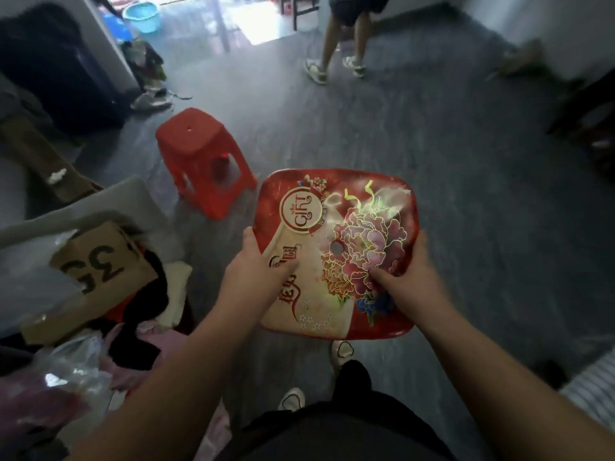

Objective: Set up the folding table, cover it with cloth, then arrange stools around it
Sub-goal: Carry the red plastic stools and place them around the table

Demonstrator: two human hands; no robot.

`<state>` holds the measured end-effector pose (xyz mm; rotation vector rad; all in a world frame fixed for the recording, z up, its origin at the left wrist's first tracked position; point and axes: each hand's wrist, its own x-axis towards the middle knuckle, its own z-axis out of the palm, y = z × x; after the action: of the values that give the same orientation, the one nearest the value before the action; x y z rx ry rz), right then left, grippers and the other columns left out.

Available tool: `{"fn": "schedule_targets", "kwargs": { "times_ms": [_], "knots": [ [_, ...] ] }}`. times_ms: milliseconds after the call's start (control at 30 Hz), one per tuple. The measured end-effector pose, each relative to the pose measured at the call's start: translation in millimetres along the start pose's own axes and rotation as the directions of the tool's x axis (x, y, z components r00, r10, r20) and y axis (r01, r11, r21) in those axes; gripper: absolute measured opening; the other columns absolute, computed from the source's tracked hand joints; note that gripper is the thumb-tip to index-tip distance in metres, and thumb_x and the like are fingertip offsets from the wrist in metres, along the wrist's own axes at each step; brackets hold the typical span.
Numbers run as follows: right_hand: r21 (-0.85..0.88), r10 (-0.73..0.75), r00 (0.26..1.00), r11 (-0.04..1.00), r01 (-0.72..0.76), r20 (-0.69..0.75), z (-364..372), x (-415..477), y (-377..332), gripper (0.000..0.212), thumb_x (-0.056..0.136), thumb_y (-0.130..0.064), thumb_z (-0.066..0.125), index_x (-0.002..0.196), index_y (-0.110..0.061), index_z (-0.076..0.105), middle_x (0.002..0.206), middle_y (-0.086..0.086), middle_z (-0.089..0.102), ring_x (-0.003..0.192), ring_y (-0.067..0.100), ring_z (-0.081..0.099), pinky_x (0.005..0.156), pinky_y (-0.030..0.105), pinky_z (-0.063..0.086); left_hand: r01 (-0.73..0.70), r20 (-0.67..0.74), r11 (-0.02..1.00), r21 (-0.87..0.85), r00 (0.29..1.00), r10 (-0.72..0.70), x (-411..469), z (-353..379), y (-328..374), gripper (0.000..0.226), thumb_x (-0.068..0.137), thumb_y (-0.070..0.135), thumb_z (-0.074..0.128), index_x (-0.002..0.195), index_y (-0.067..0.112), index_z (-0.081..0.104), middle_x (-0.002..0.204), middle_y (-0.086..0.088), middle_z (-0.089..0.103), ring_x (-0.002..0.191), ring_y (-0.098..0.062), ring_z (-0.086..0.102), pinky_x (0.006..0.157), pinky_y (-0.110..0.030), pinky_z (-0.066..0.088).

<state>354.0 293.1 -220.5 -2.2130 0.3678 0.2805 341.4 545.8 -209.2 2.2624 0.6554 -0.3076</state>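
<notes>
I hold a red stool with a printed flower and "GIFT" seat in front of me, above the grey floor. My left hand grips the seat's left edge, thumb on top. On the seat's right edge my right hand holds fast, thumb resting on the flower print. Its legs are hidden beneath the seat. A plain red plastic stool stands upright on the floor, ahead and to the left. No folding table or cloth is in view.
A pile of clothes, plastic bags and a cardboard piece marked "35" lies at my left. Another person's legs stand at the far side. A blue basin sits far left. Dark furniture lines the right wall.
</notes>
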Motion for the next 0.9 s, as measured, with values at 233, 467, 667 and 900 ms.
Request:
{"fn": "schedule_targets", "kwargs": {
  "times_ms": [233, 467, 667, 900],
  "knots": [
    [0.167, 0.183, 0.942, 0.976, -0.139, -0.282, -30.5, -127.5, 37.0, 0.128, 0.051, -0.076, 0.075, 0.155, -0.037, 0.010, 0.146, -0.004, 0.052, 0.130, 0.019, 0.054, 0.108, 0.050, 0.045, -0.341, 0.199, 0.934, 0.109, 0.928, 0.315, -55.6, 1.2, 33.3, 0.091, 0.080, 0.049, 0.078, 0.150, 0.031, 0.023, 0.123, 0.003, 0.063, 0.098, -0.022, 0.066, 0.073, -0.036, 0.052],
    [0.305, 0.412, 0.811, 0.903, -0.303, -0.415, -70.3, -248.4, 111.0, 0.118, 0.054, -0.068, 0.073, 0.151, -0.035, 0.014, 0.140, -0.002, 0.056, 0.125, 0.023, 0.057, 0.105, 0.051, 0.047, -0.598, 0.444, 0.774, 0.206, 0.762, 0.470, -142.1, 63.7, 75.4, 0.095, 0.075, 0.051, 0.081, 0.147, 0.020, 0.029, 0.118, -0.004, 0.066, 0.089, -0.022, 0.059, 0.071, -0.036, 0.046],
    [0.440, 0.570, 0.682, 0.812, -0.384, -0.458, -104.4, -357.5, 195.5, 0.118, 0.052, -0.072, 0.070, 0.149, -0.039, 0.012, 0.135, 0.003, 0.060, 0.124, 0.029, 0.058, 0.103, 0.054, 0.047, -0.737, 0.602, 0.644, 0.204, 0.614, 0.511, -257.1, 140.6, 86.3, 0.096, 0.077, 0.053, 0.079, 0.149, 0.016, 0.029, 0.122, -0.010, 0.064, 0.108, -0.033, 0.063, 0.074, -0.036, 0.042],
    [0.541, 0.728, 0.524, 0.683, -0.492, -0.443, -153.2, -495.0, 322.7, 0.124, 0.054, -0.073, 0.069, 0.153, -0.044, -0.001, 0.140, 0.010, 0.054, 0.123, 0.034, 0.057, 0.103, 0.058, 0.046, -0.787, 0.735, 0.603, 0.131, 0.485, 0.473, -420.3, 250.5, 62.5, 0.082, 0.076, 0.050, 0.081, 0.135, 0.016, 0.036, 0.120, -0.009, 0.064, 0.106, -0.034, 0.063, 0.075, -0.036, 0.043]
  ]
}}
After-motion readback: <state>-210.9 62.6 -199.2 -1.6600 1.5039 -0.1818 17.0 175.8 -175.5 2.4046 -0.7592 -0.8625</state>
